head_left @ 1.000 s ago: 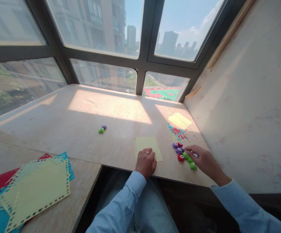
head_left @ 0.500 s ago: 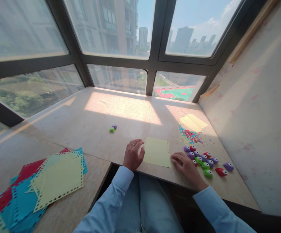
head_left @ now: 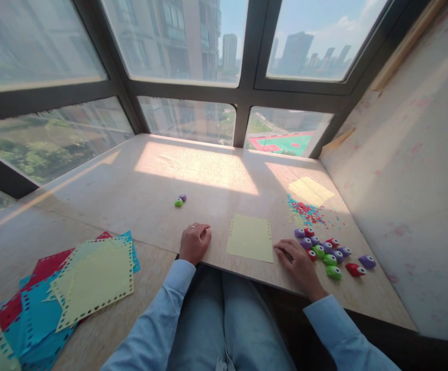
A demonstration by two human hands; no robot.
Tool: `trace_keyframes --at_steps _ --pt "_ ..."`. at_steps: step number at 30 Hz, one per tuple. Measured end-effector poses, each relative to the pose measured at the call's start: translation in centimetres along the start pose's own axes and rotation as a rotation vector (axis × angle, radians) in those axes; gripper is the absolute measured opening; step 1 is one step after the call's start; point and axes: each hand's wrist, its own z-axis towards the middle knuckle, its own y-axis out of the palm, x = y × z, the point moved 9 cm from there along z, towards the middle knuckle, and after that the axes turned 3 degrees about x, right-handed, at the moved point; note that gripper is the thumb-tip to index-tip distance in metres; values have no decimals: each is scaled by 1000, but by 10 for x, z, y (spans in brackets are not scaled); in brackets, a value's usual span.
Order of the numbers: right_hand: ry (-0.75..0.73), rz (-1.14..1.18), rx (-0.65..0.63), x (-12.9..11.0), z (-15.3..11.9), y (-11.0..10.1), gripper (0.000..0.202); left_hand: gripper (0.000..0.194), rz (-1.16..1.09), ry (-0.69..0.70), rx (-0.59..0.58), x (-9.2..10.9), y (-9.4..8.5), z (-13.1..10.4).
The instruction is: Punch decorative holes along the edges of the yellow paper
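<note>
A pale yellow sheet of paper (head_left: 250,239) lies flat near the table's front edge, with small holes along its right edge and near its upper left corner. My left hand (head_left: 195,243) rests on the table to the left of the sheet, apart from it, with its fingers curled in and nothing visible in them. Just right of the sheet lies my right hand (head_left: 296,265), its fingers loosely bent and stretched toward the paper's edge. Several red, purple and green craft punches with eye markings (head_left: 331,259) are grouped beside that hand.
Two more punches, one green (head_left: 178,203) and one purple, sit farther back. Tiny paper bits (head_left: 307,212) are scattered at right, before another yellow sheet (head_left: 311,190). Punched sheets (head_left: 96,283) in yellow, blue and red overlap at left. Windows and a wall (head_left: 401,180) border the table.
My left hand has moved left, away from the yellow sheet, and its fingers have curled in. My right hand stays by the sheet's right edge. The view has shifted slightly.
</note>
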Motion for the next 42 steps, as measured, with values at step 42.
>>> trace_keyframes --at_steps 42 --pt "39 156 69 -6 3 -7 19 25 -687 103 -473 241 137 88"
